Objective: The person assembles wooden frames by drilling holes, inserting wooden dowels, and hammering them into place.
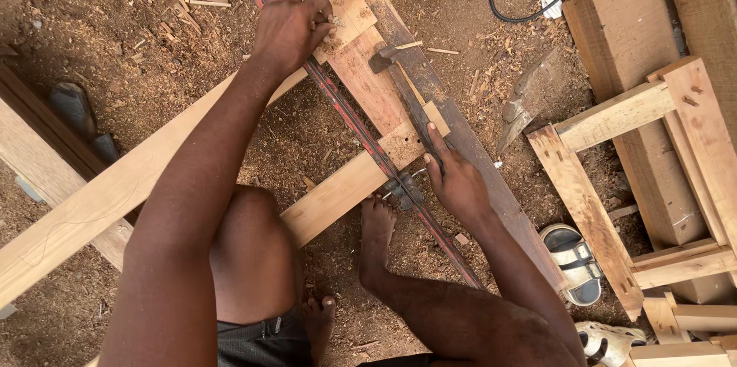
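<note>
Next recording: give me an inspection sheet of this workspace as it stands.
Surface: dirt floor covered in sawdust.
Job's things: pale wooden frame rails held in a long red bar clamp; hammer lying on the frame.
Clutter: wood slivers, sandals.
Hands: left hand on the far rail; right hand at the near joint.
Cables: black cable.
Surroundings: stacked wooden frames.

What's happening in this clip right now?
A person sits on sawdust-covered ground over a wooden frame piece held in a long red bar clamp. The left hand presses on the far wooden rail near the clamp's head. The right hand rests by the near rail, fingers on a dark tool. A bare foot braces the rail.
</note>
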